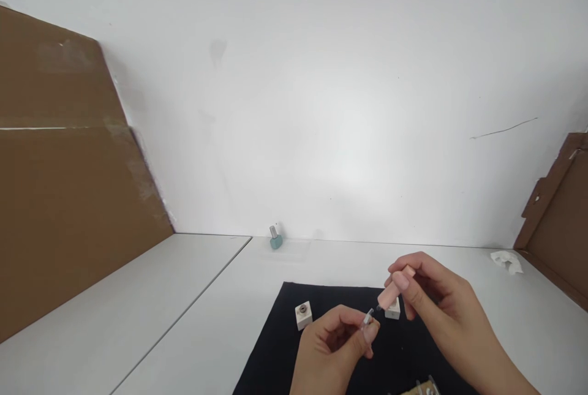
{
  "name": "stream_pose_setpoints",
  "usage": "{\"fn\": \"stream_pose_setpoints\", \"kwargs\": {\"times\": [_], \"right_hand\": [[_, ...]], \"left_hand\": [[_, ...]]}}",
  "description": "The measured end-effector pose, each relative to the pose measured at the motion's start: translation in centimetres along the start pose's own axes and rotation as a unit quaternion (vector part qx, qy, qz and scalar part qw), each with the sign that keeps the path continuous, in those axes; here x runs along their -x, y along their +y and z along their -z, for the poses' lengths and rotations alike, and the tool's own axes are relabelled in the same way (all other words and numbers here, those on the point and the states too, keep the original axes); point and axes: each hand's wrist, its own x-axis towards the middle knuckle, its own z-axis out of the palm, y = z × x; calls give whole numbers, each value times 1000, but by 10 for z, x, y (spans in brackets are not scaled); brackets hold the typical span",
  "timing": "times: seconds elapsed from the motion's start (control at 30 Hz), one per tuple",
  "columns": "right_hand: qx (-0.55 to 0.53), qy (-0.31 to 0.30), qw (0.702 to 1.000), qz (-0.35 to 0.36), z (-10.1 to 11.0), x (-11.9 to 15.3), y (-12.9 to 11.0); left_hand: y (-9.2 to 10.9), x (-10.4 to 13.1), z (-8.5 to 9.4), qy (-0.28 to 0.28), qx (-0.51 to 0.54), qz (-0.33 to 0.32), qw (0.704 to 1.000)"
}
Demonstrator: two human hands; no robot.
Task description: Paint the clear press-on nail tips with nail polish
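Note:
My left hand [337, 340] pinches a small, shiny, whitish clear piece [368, 316], perhaps a false nail, between thumb and fingertips. Held in my right hand [434, 303] is a slim pink tube [389, 294], tilted down to the left. A short dark tip [379, 307] sticks out of its lower end, close beside the clear piece; whether they touch I cannot tell. Just left of my left hand stands a white block [303, 315] with a round metal piece on top. Another white block [392, 310] is partly hidden behind the tube and my right hand.
Under my hands lies a black cloth [275, 346] on the white table. A teal nail polish bottle [275, 240] with a silver cap stands by the wall. Crumpled white tissue [506, 261] lies at right. Cardboard panels [59, 199] flank the table. A tan object [421, 389] shows at the bottom edge.

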Motion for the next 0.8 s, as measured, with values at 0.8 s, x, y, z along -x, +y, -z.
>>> {"fn": "stream_pose_setpoints", "kwargs": {"times": [0.8], "right_hand": [[98, 13, 995, 16, 3, -2, 4]], "left_hand": [[3, 3, -4, 8, -13, -1, 1000]]}}
